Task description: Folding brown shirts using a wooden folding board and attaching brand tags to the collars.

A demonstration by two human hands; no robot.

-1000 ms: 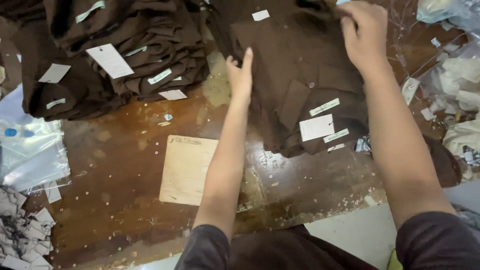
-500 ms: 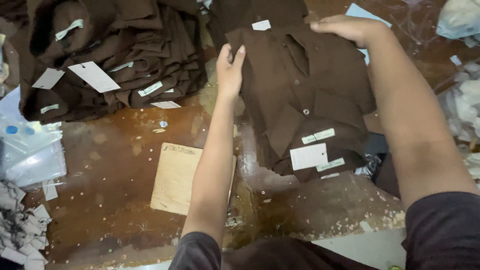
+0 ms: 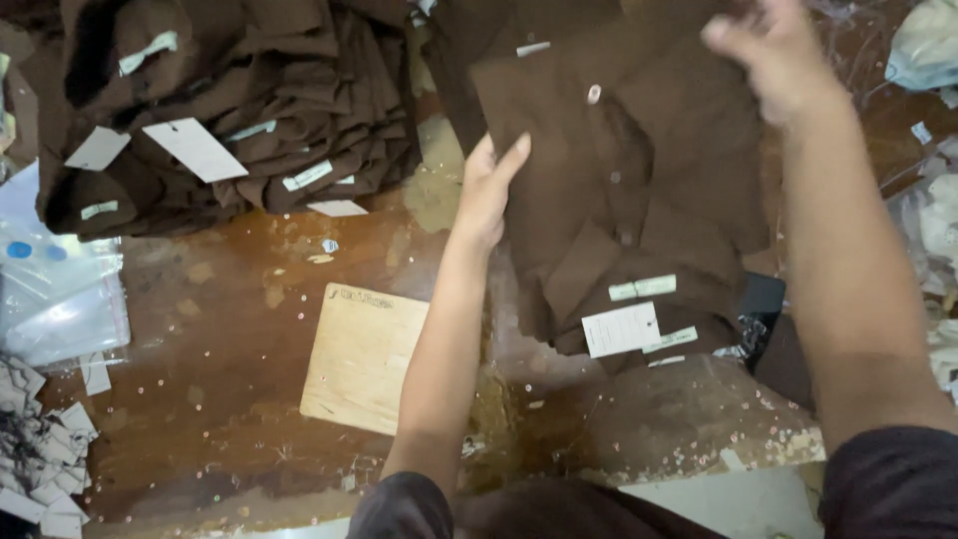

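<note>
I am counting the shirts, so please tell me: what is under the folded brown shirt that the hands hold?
Under the folded brown shirt a black object shows at its lower right, on the wooden table. The shirt covers anything else there.

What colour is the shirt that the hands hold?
The shirt is dark brown, with matching brown buttons; seen in the head view.
</note>
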